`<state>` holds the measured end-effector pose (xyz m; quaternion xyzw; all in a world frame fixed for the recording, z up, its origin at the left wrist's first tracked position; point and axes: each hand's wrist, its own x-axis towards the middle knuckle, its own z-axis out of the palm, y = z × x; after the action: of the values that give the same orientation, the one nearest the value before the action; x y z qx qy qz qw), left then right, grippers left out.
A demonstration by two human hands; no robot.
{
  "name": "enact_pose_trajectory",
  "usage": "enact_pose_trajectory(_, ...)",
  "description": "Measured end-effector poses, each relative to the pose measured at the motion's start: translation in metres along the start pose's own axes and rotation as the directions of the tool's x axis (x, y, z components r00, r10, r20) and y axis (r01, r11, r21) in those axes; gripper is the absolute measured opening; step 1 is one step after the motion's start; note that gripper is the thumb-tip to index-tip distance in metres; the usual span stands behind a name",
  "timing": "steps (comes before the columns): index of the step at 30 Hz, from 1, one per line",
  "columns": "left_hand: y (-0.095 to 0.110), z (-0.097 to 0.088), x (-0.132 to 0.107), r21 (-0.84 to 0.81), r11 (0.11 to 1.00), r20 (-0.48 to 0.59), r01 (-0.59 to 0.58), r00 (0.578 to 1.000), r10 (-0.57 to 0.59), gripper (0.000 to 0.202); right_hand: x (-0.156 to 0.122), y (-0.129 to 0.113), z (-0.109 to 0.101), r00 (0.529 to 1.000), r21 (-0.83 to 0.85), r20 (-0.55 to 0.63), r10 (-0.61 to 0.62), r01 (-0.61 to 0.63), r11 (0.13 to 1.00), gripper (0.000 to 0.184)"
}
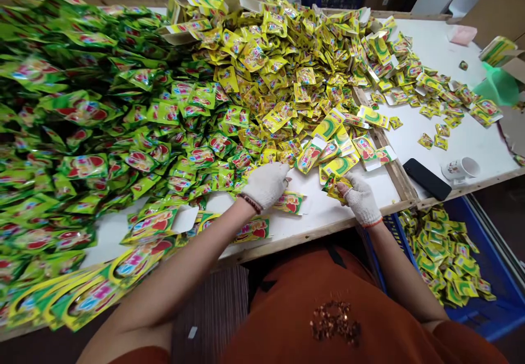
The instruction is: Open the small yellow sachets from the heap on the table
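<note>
Currently, the right hand [362, 200], in a white knit glove, has its grip closed around yellow foil sachets [335, 188] near the front edge of the worktop [438, 46]. The left hand [264, 185], gloved likewise, is at the near side of the heap, fingers curled; I cannot tell whether its grip contains anything. A printed carton [290, 203] lies partly hidden behind it. Small yellow cartons [339, 167] lie just beyond the right hand. Green watermelon-print sachets [135, 117] are heaped to the left, small yellow packets [283, 74] in the middle. Past a wooden strip [397, 175] rest a black phone [426, 179] and a white mug [455, 169].
</note>
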<state>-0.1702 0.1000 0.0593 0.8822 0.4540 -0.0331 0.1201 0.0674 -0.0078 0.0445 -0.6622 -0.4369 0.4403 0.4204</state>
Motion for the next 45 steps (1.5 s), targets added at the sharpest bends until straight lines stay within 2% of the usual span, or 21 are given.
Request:
enact_pose_trajectory(2,0.008,0.008,-0.01,0.048,0.993,-0.039,-0.106,0.993,0.108,0.032,0.001,0.001,0.002,1.0,-0.034,0.006,-0.017,0.017,0.999,0.048)
enact_pose_trajectory(4,0.011,0.016,-0.021,0.079,0.963,-0.012,-0.259,0.965,0.26,0.046,0.0,0.001,0.004,1.0,-0.048,0.025,-0.016,0.017,0.999,0.048)
enact_pose_trajectory(6,0.009,0.024,-0.03,0.123,0.939,0.005,-0.322,0.946,0.324,0.046,-0.001,0.001,0.009,0.999,-0.03,0.038,-0.011,0.012,0.999,0.049)
enact_pose_trajectory(10,0.006,0.029,-0.04,0.089,0.959,-0.032,-0.269,0.962,0.272,0.044,-0.006,0.001,0.026,0.998,0.007,0.042,-0.053,0.052,0.999,0.048)
enact_pose_trajectory(15,0.017,0.036,-0.047,-0.151,0.964,-0.205,-0.22,0.961,0.187,0.038,-0.008,0.006,0.038,0.989,-0.132,0.063,-0.132,0.139,0.981,0.035)
enact_pose_trajectory(18,0.017,0.039,-0.049,-0.205,0.946,-0.254,-0.251,0.947,0.196,0.042,-0.002,0.003,0.028,0.974,-0.172,0.184,-0.129,0.162,0.972,0.029)
enact_pose_trajectory(21,0.012,0.037,-0.048,-0.216,0.914,-0.25,-0.344,0.924,0.289,0.053,0.006,-0.005,0.015,0.922,-0.228,0.376,-0.09,0.186,0.956,0.021)
enact_pose_trajectory(23,0.009,0.034,-0.047,-0.219,0.889,-0.231,-0.402,0.906,0.353,0.054,0.009,-0.011,0.012,0.892,-0.265,0.447,-0.063,0.199,0.943,0.02)
enact_pose_trajectory(25,0.011,0.033,-0.045,-0.235,0.875,-0.234,-0.422,0.899,0.371,0.052,0.009,-0.014,0.014,0.899,-0.305,0.429,-0.093,0.241,0.922,0.019)
enact_pose_trajectory(29,0.019,0.042,-0.045,-0.253,0.89,-0.315,-0.381,0.902,0.296,0.05,0.004,-0.017,0.024,0.935,-0.438,0.314,-0.164,0.295,0.849,0.015)
enact_pose_trajectory(32,0.023,0.053,-0.047,-0.238,0.9,-0.343,-0.364,0.899,0.273,0.051,0.001,-0.019,0.022,0.914,-0.412,0.382,-0.14,0.304,0.859,0.013)
enact_pose_trajectory(35,0.022,0.06,-0.048,-0.184,0.89,-0.376,-0.417,0.866,0.328,0.056,-0.001,-0.019,0.016,0.873,-0.345,0.486,-0.048,0.242,0.907,0.014)
enact_pose_trajectory(37,0.022,0.062,-0.047,-0.128,0.873,-0.393,-0.47,0.832,0.391,0.057,-0.002,-0.017,0.016,0.9,-0.372,0.436,-0.016,0.196,0.907,0.013)
enact_pose_trajectory(40,0.021,0.063,-0.046,-0.086,0.862,-0.43,-0.5,0.799,0.421,0.053,-0.005,-0.014,0.022,0.952,-0.399,0.301,-0.055,0.179,0.899,0.011)
enact_pose_trajectory(42,0.02,0.063,-0.046,-0.095,0.862,-0.471,-0.499,0.785,0.402,0.053,-0.007,-0.012,0.024,0.952,-0.3,0.305,-0.007,0.103,0.949,0.016)
enact_pose_trajectory(45,0.019,0.062,-0.047,-0.109,0.865,-0.515,-0.49,0.772,0.373,0.055,-0.008,-0.008,0.023,0.944,-0.111,0.306,0.126,-0.096,0.989,0.031)
